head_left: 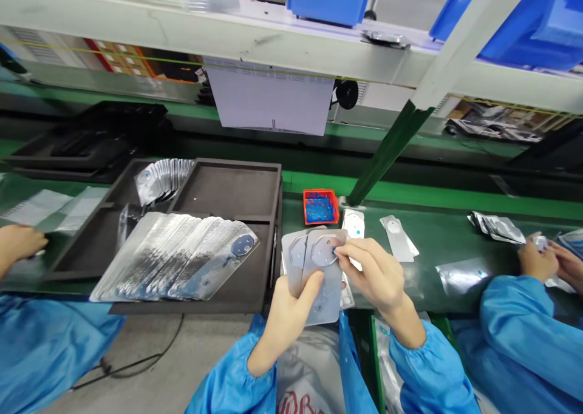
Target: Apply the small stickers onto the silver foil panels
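Conveyor bench (437, 238): the green surface runs left to right in front of us and carries everything else, so parts lie within reach of each seated person.
Dark tray (228, 189): it sits to the left of our hands, split into compartments. We judge the dividers keep the batches apart.
Fanned foil pouches (177, 262): a long overlapped row lies across the tray's near compartments, each one showing its edge, likely so one can be lifted at a time. A smaller fan (161, 180) stands in the far left compartment.
Held pouches (316, 274): our own small stack is near the middle, raised above the bench edge and tilted toward us, with the round seal faces showing.
Left hand (285, 317): it grips the stack from below, thumb pressed across the front to keep the sheets squared.
Right hand (376, 274): fingers pinch at the round seal on the front pouch.
Loose pouches (398, 235): two lie flat on the bench just beyond our hands.
Orange dish (320, 207): a small container with blue contents, just far of the held stack.
Co-workers' hands: one at far left (18, 244), another pair at far right (544, 259), handling similar pouches.
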### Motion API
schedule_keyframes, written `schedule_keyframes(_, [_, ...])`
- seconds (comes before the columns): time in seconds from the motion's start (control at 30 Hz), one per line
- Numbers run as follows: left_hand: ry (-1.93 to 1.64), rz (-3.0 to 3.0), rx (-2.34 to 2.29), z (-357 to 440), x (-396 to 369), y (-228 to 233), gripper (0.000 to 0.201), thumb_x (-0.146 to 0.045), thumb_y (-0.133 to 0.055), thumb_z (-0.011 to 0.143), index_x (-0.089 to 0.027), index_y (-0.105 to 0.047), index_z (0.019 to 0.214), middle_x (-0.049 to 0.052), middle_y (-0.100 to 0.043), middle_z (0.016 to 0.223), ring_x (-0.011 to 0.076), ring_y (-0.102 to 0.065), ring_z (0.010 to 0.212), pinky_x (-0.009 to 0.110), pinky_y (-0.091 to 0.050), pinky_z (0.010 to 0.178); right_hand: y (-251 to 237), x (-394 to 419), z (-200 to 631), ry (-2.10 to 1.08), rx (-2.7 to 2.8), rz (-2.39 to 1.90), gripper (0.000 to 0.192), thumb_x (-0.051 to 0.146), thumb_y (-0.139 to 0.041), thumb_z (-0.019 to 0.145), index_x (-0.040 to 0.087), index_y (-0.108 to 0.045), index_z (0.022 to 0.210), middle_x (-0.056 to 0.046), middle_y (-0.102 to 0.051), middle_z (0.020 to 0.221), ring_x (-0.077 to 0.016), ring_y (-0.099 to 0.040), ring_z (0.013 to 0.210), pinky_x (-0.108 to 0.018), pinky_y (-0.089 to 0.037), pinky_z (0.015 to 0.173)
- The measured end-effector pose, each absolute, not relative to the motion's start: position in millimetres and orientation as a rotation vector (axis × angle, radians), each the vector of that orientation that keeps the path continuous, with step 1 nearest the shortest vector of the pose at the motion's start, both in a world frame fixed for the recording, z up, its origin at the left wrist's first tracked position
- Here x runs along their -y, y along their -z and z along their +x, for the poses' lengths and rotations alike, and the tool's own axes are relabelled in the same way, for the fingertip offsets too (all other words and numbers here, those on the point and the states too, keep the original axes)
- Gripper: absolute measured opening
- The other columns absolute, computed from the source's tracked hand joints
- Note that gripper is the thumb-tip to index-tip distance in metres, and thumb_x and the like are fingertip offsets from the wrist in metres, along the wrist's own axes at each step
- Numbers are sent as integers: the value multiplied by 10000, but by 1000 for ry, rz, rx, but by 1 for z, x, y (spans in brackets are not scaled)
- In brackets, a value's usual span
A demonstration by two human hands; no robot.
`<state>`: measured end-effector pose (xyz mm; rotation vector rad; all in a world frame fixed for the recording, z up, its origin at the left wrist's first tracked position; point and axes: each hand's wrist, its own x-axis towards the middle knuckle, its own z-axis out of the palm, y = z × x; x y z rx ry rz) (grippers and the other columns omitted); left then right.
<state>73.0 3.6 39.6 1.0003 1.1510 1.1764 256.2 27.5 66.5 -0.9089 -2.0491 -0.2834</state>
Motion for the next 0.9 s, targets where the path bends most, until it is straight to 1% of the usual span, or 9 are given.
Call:
schedule_keyframes(0.1, [-1141, 1005, -1104, 71, -3, -39, 352, -505, -799, 808, -165, -811, 719, 88, -776, 664, 251, -736, 627, 315, -626, 598, -63, -27, 256, 400, 2058, -841, 223, 85, -647, 1044, 247, -764, 1143, -61, -824, 926, -197, -799, 807, -300, -674, 691])
schedule_keyframes(0.23, [-1148, 1010, -1100, 71, -2, -39, 358, -500, -808, 800, -154, -801, 712, 75, -762, 654, 220, -700, 596, 286, -590, 558, -62, -25, 253, 420, 2013, -856, 183, 97, -636, 1056, 228, -731, 1140, -65, -805, 909, -185, -777, 788, -292, -660, 669])
schedule_keyframes(0.4, [-1172, 969, -1117, 74, -1, -39, 363, -518, -844, 760, -159, -792, 735, 66, -762, 662, 253, -745, 666, 303, -619, 599, -63, -24, 251, 382, 1976, -889, 212, 98, -632, 1037, 259, -708, 1153, -54, -796, 910, -196, -777, 779, -315, -648, 645])
schedule_keyframes(0.63, [-1168, 984, -1087, 73, 1, -40, 353, -513, -835, 788, -160, -819, 774, 79, -799, 706, 276, -786, 715, 324, -654, 655, -63, -24, 250, 344, 1965, -909, 229, 74, -635, 1012, 266, -689, 1124, -43, -780, 915, -194, -772, 794, -309, -657, 677])
schedule_keyframes(0.73, [-1180, 973, -1106, 74, 2, -38, 355, -518, -857, 774, -166, -820, 776, 95, -819, 740, 299, -805, 763, 365, -681, 738, -64, -20, 246, 152, 1845, -1018, 213, 111, -684, 983, 271, -691, 1125, -52, -764, 977, -204, -772, 845, -318, -672, 670])
schedule_keyframes(0.83, [-1203, 953, -1133, 77, 4, -35, 352, -518, -868, 764, -170, -832, 798, 118, -842, 798, 320, -823, 811, 399, -695, 807, -66, -16, 240, -327, 1560, -1166, 265, 219, -744, 947, 254, -662, 1196, -79, -740, 1103, -210, -760, 924, -302, -669, 635])
schedule_keyframes(0.9, [-1231, 948, -1145, 81, 7, -32, 348, -505, -867, 763, -168, -846, 847, 130, -861, 862, 334, -838, 869, 404, -697, 837, -66, -15, 237, -677, 1445, -1185, 179, 294, -736, 950, 244, -673, 1110, -61, -744, 1050, -196, -747, 873, -288, -652, 628])
